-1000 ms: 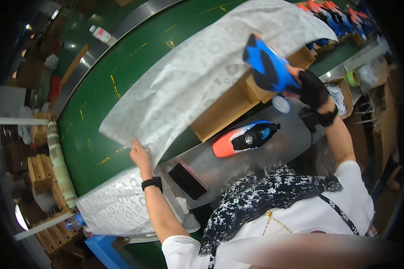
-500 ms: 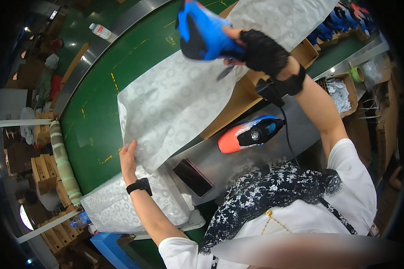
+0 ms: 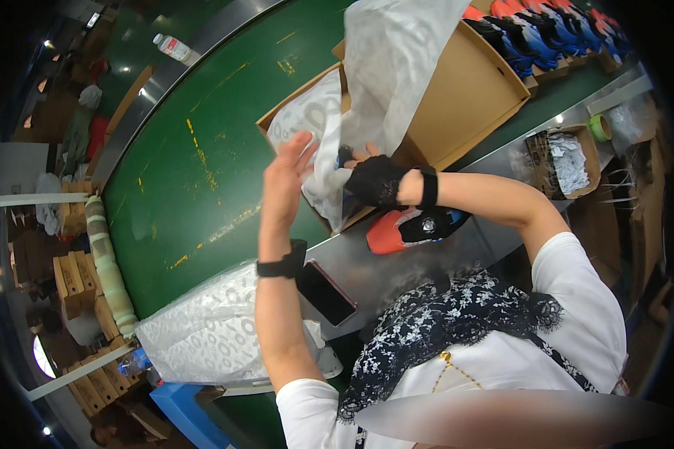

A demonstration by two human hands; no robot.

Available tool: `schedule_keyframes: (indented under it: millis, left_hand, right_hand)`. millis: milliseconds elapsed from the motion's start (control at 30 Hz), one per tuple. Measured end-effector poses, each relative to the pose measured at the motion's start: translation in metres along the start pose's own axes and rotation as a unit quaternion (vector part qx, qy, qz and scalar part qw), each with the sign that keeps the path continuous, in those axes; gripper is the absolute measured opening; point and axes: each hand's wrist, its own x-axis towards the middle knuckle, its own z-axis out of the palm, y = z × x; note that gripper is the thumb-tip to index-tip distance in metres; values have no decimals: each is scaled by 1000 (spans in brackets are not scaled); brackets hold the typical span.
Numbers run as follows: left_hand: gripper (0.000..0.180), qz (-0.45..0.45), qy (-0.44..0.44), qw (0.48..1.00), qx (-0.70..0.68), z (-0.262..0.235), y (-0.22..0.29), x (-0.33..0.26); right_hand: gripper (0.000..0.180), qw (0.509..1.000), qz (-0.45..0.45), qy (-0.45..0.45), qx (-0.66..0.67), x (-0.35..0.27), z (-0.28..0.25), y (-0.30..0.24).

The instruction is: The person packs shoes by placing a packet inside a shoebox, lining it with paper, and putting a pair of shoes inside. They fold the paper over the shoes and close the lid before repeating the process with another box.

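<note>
Tissue paper [image 3: 382,67] hangs mid-frame over the open cardboard box [image 3: 464,97], lining it. The left hand [image 3: 286,173] presses flat, fingers spread wide; the gloved right hand [image 3: 374,179] pinches a fold, steadying it.

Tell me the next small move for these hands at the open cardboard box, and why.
Probably press the tissue paper down into the open cardboard box. The gloved right hand sits at the box's edge with the sheet draped over it, the left hand lies flat against the paper, and most of the sheet stands above the box.
</note>
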Motion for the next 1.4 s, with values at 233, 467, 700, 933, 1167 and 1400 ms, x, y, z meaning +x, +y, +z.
schedule_keyframes:
  millis: [233,467,700,933,1167,1400]
  left_hand:
    - [59,166,-61,726,664,42,-77,26]
    - [100,-5,10,544,839,14,-72,37]
    - [76,191,62,840,504,27,-76,-22]
    - [73,157,-45,802,574,68,-82,-112]
    - [51,-70,60,976,199,9,-58,-101]
    - [86,-45,222,782,580,-5,-86,-2]
  right_hand:
    - [21,968,123,-27,-217,-72,-58,55]
    - [27,948,1,276,-161,-125,-88,52]
    - [24,989,-66,75,-106,-169,-32,4]
    - [15,979,-187,60,-53,-130,-24,-14]
    - [11,958,-238,-160,-26,-136,-27,-21]
    - [16,981,-161,-82,-68,-73,-68,-24]
